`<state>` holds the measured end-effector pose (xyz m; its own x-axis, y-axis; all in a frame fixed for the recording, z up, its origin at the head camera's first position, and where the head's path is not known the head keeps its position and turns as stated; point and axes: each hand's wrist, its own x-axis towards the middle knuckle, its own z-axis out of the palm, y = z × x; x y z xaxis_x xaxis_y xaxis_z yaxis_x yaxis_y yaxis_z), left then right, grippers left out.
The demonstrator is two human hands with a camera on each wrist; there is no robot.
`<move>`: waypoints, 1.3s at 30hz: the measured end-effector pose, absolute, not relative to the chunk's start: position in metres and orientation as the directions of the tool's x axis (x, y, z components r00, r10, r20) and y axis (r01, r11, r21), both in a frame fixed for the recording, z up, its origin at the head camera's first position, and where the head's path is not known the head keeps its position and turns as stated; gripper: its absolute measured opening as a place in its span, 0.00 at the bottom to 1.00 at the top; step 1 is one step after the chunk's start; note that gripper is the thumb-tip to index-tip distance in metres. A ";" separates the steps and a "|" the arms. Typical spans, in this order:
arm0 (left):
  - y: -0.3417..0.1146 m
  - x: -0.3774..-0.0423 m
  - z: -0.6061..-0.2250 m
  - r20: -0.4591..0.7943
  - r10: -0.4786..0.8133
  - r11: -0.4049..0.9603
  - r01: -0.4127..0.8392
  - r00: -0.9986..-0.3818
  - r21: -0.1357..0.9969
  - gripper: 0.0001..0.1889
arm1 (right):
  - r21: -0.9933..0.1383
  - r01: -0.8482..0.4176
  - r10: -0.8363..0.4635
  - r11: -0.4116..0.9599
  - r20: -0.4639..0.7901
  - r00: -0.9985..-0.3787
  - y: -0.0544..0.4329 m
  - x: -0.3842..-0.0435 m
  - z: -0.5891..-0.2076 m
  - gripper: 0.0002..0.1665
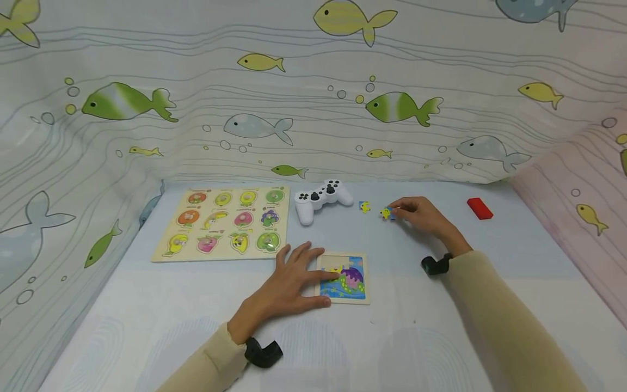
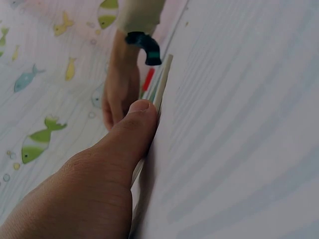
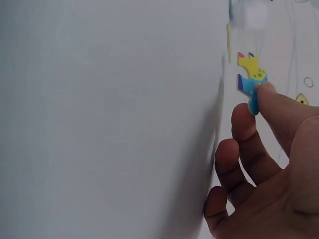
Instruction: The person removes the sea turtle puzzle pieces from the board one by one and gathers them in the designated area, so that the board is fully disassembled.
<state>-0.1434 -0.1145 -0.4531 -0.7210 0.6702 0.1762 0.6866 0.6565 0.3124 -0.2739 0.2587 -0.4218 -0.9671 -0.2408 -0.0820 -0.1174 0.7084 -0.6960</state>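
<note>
My right hand pinches a small jigsaw puzzle piece between thumb and fingertips. In the right wrist view this piece is blue and yellow with green spots, and it stands tilted above the table surface. My left hand spreads its fingers over the left side of a small wooden-framed jigsaw puzzle. One finger lies across the picture, and the thumb rests at the frame's edge. The puzzle shows a purple and pink shape on blue, with bare wood at its upper left. Another loose piece lies left of my right hand.
A wooden fruit peg board lies at the left, close to my left fingertips. Behind the small puzzle sits a white game controller. A red block is at the far right. Fish-patterned cloth rises behind the table.
</note>
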 end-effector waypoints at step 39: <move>-0.115 -0.143 -0.453 0.165 0.667 0.662 0.680 -0.727 0.316 0.29 | -0.620 -0.091 -0.216 0.779 -0.130 -0.968 0.263 -0.291 -0.425 0.23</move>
